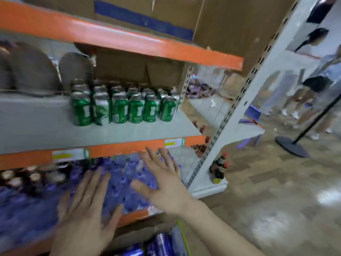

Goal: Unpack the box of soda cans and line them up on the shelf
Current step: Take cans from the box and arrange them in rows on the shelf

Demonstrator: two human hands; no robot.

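Note:
Several green soda cans stand upright in rows on the grey middle shelf, toward its right end. A brown cardboard box sits behind them on the same shelf. My left hand hovers low in front of the shelving with its fingers spread and holds nothing. My right hand is also flat and empty, raised just below the orange shelf edge, in front of the lower shelf. Both hands are below the cans and apart from them.
The lower shelf holds wrapped packs of blue-capped bottles and dark jars. Blue cans lie at the bottom. A large cardboard box sits on the top shelf. People and a barrier post base stand in the aisle at right.

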